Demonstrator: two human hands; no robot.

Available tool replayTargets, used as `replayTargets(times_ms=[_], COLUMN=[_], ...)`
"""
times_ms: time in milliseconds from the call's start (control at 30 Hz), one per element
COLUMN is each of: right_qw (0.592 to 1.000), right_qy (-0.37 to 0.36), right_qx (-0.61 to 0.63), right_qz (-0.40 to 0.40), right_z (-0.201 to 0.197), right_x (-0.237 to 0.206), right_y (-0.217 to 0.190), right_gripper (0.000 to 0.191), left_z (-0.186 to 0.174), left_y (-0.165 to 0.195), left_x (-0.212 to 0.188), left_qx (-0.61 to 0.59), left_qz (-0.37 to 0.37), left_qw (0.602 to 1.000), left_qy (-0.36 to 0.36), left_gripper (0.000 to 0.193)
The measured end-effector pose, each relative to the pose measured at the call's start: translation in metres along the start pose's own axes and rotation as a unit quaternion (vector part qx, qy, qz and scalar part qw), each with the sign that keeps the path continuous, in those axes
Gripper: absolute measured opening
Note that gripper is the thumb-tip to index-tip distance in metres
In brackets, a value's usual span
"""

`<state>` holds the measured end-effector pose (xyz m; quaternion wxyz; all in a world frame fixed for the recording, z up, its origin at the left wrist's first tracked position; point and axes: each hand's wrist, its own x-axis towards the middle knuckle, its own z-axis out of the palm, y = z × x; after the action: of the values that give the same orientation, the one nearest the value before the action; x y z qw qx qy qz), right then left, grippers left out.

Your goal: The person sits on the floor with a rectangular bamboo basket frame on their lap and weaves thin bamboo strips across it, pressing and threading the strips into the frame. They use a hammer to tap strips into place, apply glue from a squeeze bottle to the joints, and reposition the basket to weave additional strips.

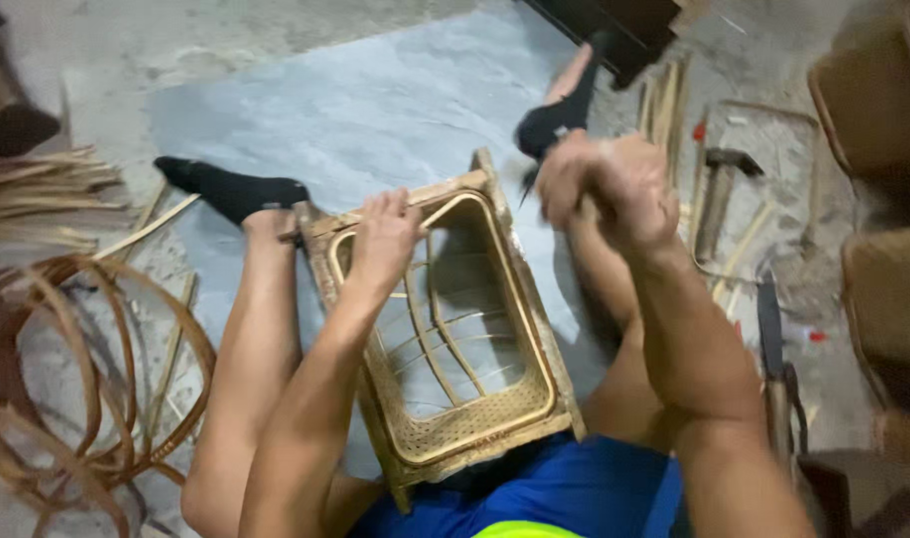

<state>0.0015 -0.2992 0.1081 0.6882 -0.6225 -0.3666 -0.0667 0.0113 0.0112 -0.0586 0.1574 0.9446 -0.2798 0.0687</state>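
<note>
1. Blue shorts (565,493) and bare forearms fill the foreground.
2. Between the legs rests a rectangular woven cane frame (445,329), its slender ribs curved.
3. Left hand (383,239) grips the frame's top rail.
4. Right hand (609,184), clenched, is raised just right of the frame; its contents cannot be told.
5. Coiled rattan strips (76,369) lie well left of the left hand.

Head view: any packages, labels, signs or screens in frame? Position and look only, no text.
None visible: no package, label, sign or screen.
In frame instead: left hand on the top rim of a tan woven rattan frame between the legs; right hand raised in a fist at its far right corner; hammer on the floor at right; coiled cane strips at left.
</note>
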Motion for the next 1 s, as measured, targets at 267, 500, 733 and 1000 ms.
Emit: replayTargets(times_ms=[267, 500, 733, 1000], right_qw=[0.719, 0.800, 0.893, 0.889], right_qy=[0.034, 0.116, 0.150, 0.152], right_qx=[-0.613, -0.201, -0.039, -0.135], right_qz=[0.326, 0.553, 0.422, 0.410], right_z=[-0.106, 0.010, 0.058, 0.066], right_x=[-0.059, -0.053, -0.044, -0.043], right_y=[0.062, 0.126, 0.130, 0.131], right_gripper=[0.030, 0.061, 0.039, 0.028], left_z=[-0.026, -0.018, -0.018, -0.015], left_y=[0.012, 0.009, 0.011, 0.007], left_x=[0.006, 0.003, 0.004, -0.001], left_qx=[-0.022, -0.028, -0.013, -0.022], left_qz=[-0.013, -0.004, -0.001, 0.008], left_qw=[1.000, 1.000, 1.000, 1.000], left_qy=[-0.001, 0.014, 0.019, 0.001], left_gripper=[0.031, 0.029, 0.032, 0.027])
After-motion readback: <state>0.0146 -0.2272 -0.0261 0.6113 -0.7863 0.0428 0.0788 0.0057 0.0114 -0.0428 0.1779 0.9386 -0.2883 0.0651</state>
